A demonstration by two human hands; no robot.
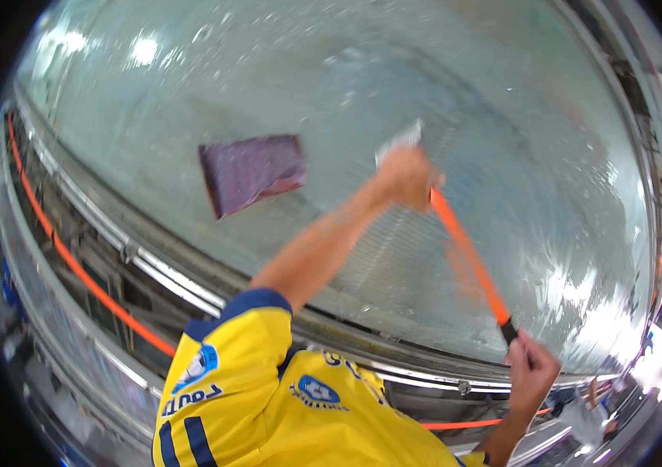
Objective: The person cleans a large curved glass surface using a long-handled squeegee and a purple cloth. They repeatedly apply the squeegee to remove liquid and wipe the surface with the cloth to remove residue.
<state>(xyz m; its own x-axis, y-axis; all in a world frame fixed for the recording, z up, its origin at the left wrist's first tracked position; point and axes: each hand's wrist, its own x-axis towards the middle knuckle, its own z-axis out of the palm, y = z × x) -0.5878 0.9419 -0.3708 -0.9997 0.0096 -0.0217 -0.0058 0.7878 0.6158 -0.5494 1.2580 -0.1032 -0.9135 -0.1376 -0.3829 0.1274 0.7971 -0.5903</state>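
My left hand (pixel 407 177) is closed around the far part of a long-handled tool with an orange pole (pixel 467 249). Just beyond that hand a pale, silvery flat piece (pixel 399 142) shows at the tool's end; motion blurs it, and I cannot tell whether it is a scraper or a brush head. Fingers of my right hand (pixel 532 364) are wrapped around the black grip (pixel 508 331) at the pole's near end. Below the pole lies a wet, greenish-grey glassy surface (pixel 331 93). To the left of my left hand, a purple, dark-edged flat pad or packet (pixel 255 174) rests on it.
A metal rail (pixel 179 288) edges the surface on the near and left sides. Along the left runs an orange hose or cord (pixel 86 276). Another person (pixel 584 416) is partly visible at the lower right. Bright glare (pixel 603 323) covers the right side.
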